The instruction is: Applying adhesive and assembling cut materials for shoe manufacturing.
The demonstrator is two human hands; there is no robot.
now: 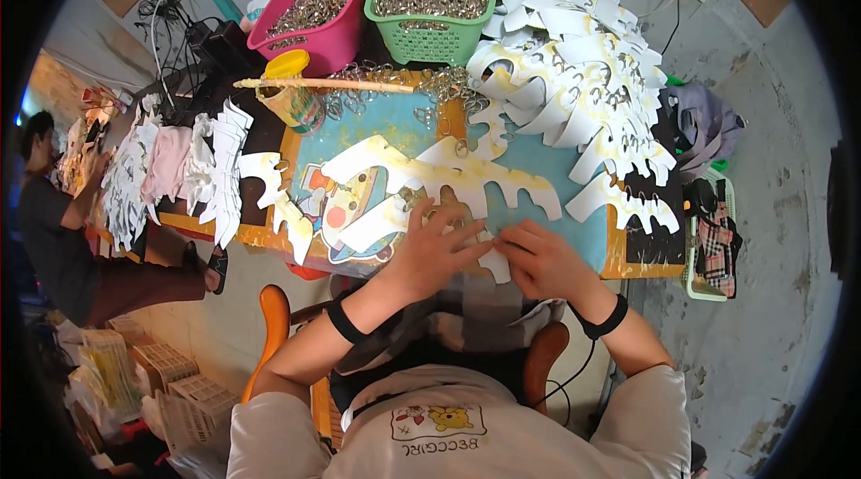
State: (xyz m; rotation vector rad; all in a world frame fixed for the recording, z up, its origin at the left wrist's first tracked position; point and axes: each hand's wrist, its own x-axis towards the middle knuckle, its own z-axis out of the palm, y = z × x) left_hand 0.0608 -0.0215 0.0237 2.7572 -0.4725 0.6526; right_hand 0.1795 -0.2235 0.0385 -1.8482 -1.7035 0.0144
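Observation:
At the near table edge lies a white notched strip (493, 267), partly hidden under my hands. My left hand (439, 250) rests over it, palm down, with its fingers spread. My right hand (543, 259) is closed in a pinch at the strip's edge, close to the left fingertips. Just beyond them, larger white notched pieces (511, 181) with yellowish smears overlap on the blue work surface (395, 125). Small metal rings (462, 149) sit on some of these pieces. What lies beneath my left palm is hidden.
Pink (339, 41) and green (439, 41) baskets full of metal rings stand at the back. A stick (341, 84) lies across a yellow-rimmed jar (296, 109). White pieces are heaped (574, 66) at right. Another person (67, 219) works at far left.

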